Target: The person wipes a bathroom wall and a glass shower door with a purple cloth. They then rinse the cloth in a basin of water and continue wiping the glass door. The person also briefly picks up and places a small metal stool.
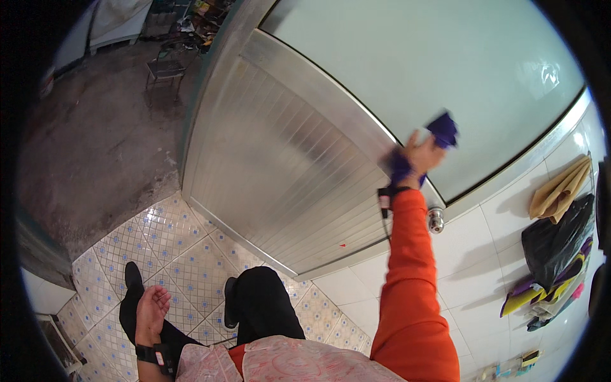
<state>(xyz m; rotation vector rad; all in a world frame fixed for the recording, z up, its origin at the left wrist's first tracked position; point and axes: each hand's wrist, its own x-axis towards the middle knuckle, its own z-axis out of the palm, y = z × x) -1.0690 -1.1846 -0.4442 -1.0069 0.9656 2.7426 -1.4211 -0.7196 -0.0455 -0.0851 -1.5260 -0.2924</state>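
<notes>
My right hand (422,155) reaches out to the metal-framed door and presses a purple cloth (444,130) against it, near the lower edge of the frosted glass pane (405,62). Part of the cloth sticks out past the fingers and more bunches at the wrist; hand and cloth are blurred. Just below the forearm's line is a round metal doorknob (435,220). My left hand (152,305) hangs low beside my leg, palm up, its fingers loosely curled and holding nothing.
Ribbed metal panelling (286,157) fills the lower door. Cloths and a black plastic bag (556,238) hang on the white tiled wall at right. Through the doorway, a small chair (165,70) stands on the dark concrete floor (105,129). Patterned tiles (191,267) lie underfoot.
</notes>
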